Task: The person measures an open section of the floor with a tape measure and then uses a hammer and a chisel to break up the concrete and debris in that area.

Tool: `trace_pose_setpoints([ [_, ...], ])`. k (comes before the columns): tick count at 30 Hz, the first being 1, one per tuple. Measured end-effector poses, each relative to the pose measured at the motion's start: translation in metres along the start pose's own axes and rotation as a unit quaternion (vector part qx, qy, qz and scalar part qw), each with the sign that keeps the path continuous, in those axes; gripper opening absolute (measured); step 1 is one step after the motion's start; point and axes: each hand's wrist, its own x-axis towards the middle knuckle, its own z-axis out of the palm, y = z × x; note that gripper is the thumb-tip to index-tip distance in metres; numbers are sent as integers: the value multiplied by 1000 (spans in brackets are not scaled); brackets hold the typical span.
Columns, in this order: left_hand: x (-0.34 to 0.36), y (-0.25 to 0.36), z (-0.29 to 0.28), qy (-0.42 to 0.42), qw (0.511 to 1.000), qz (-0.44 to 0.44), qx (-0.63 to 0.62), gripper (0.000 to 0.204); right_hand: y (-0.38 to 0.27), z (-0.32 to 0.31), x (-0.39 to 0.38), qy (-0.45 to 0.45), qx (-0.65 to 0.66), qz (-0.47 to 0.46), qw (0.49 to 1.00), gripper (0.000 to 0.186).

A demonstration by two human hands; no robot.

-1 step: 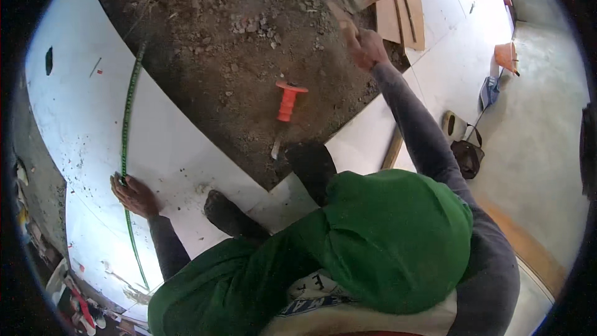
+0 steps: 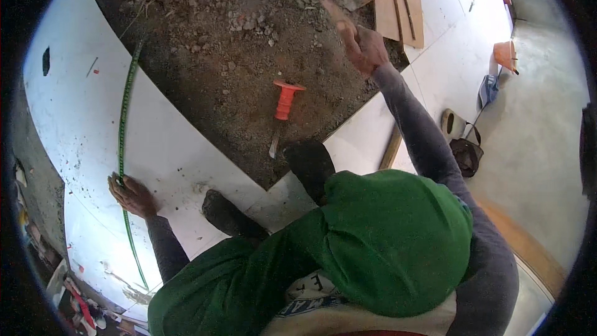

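Observation:
On the white tiled floor at left, my left hand (image 2: 134, 198) is down with its thumb and fingers about a long green measuring tape (image 2: 126, 109). The tape bends across the tiles, its far end reaching over the dirt edge. My right hand (image 2: 365, 50) stretches far forward, closed around a light wooden handle (image 2: 336, 14); its far end is blurred and I cannot tell what it carries. Between my hands, a chisel (image 2: 285, 103) with a red-orange ribbed grip and hand guard lies on the bare dirt (image 2: 242, 87), its flat blade pointing toward me.
My dark-covered feet (image 2: 309, 165) rest beside the dirt's near corner. White tiles (image 2: 180, 155) border the dirt. Tan boards (image 2: 398, 18) lie at far right. An orange bucket (image 2: 505, 55), a pale shoe (image 2: 452, 124) and a dark bag (image 2: 466, 155) lie along the right wall.

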Motion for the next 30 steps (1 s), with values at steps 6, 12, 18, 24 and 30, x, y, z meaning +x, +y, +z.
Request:
trace_pose_setpoints([
  [6, 6, 7, 5, 5, 999, -15, -34, 46, 47, 9, 12, -13, 71, 44, 996, 52],
  [12, 0, -1, -9, 2, 1000, -22, -18, 47, 12, 11, -19, 79, 310, -77, 944, 44],
  [18, -5, -5, 2, -2, 1000, 7, 1, 48, 31, 31, 2, 114, 166, -3, 980, 93],
  [24, -2, -5, 4, 11, 1000, -23, -14, 49, 1, 43, 1, 35, 120, 116, 985, 75],
  [30, -1, -7, 11, -27, 997, -29, -59, 46, -39, 53, -21, 93, 150, 81, 981, 86],
])
